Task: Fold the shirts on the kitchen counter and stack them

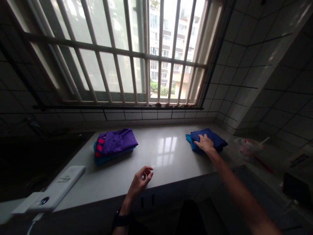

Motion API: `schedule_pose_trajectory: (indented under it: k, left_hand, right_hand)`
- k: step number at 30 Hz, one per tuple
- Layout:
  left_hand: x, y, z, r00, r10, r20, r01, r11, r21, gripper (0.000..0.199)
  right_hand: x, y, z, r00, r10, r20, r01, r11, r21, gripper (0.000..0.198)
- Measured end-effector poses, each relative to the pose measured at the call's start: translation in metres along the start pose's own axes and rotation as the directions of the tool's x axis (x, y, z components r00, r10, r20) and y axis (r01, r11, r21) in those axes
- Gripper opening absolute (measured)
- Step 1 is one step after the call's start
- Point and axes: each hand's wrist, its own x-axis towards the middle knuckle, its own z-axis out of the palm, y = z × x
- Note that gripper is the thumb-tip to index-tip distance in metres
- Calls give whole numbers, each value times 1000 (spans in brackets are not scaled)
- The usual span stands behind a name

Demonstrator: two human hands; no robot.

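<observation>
On the right of the counter, a pile of folded dark blue cloth (216, 139) lies over a lighter blue layer that shows at its left edge. My right hand (204, 143) rests on top of this pile with its fingers spread. Above the counter's front edge is my left hand (141, 179), fingers loosely curled, thumb apart from them and nothing held. To the left lies another pile, with folded purple cloth (119, 141) on top, a red-and-dark patterned piece (99, 147) at its side and blue cloth (102, 160) underneath.
A white power bank (65, 182) with a cable lies at the counter's left front, beside a dark sink (36, 163). A clear plastic bag (248, 147) and a dark object (297, 187) are at right. Behind the pale counter (151, 140) is a barred window (117, 52).
</observation>
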Motion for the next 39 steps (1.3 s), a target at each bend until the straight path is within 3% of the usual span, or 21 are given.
schedule_pose_trajectory:
  k: [2,5,8,10,12,14,15,19,22,25,27,29,31,33,36,37,39]
  left_hand:
    - [0,-1,0,1000,-3,6,3,1000,-2,32]
    - [1,-1,1,1000,-11,12,11,1000,6,33]
    - [1,2,0,1000,-18,16,18,1000,18,34]
    - [2,4,0,1000,-19,18,18,1000,24,35]
    - [2,6,0,1000,-19,21,18,999,28,35]
    - [1,7,0,1000,-20,19,19,999,29,36]
    - [1,7,0,1000,-19,15,19,999,30,36]
    - [1,7,1,1000,-13,8,13,998,56,35]
    - [2,6,2,999,-16,34,13,996,86,35]
    - [2,5,4,999,1,51,-7,995,102,42]
    - [2,2,6,999,21,42,-26,993,116,50]
    - [2,-1,8,999,34,25,-37,990,139,57]
    - [2,-4,9,1000,27,7,-28,986,165,63]
    - [2,-5,8,1000,7,-11,-5,984,178,68]
    - [2,-2,6,1000,1,-28,3,987,160,75]
    - [2,-1,6,1000,6,-24,-2,988,154,73]
    - [2,2,5,1000,7,1,-7,989,150,62]
  right_hand:
    - [8,3,-1,998,-33,61,37,997,-65,30]
    - [18,4,-11,996,-77,42,79,995,-56,24]
    - [30,7,-37,986,-121,-113,124,992,26,25]
    - [37,9,-57,927,-162,-339,224,963,150,22]
    - [41,10,-72,815,-151,-559,348,899,265,19]
    - [43,6,-83,744,-114,-659,426,840,336,18]
    - [42,2,-85,737,-103,-668,446,816,368,17]
    - [33,-29,-87,831,-151,-536,468,711,525,12]
    - [17,-59,-88,883,-250,-397,466,570,677,12]
    - [0,-85,-98,866,-356,-351,477,377,794,20]
    - [-5,-97,-106,834,-380,-399,500,217,838,30]
    - [-3,-105,-106,822,-317,-473,519,75,851,37]
    - [3,-109,-93,840,-183,-510,522,19,853,39]
    - [9,-110,-66,885,-112,-452,462,91,882,36]
    - [3,-107,-10,953,-247,-178,266,394,879,29]
    - [-3,-105,9,948,-307,-82,231,486,843,26]
    - [-19,-102,42,922,-387,8,219,541,812,26]
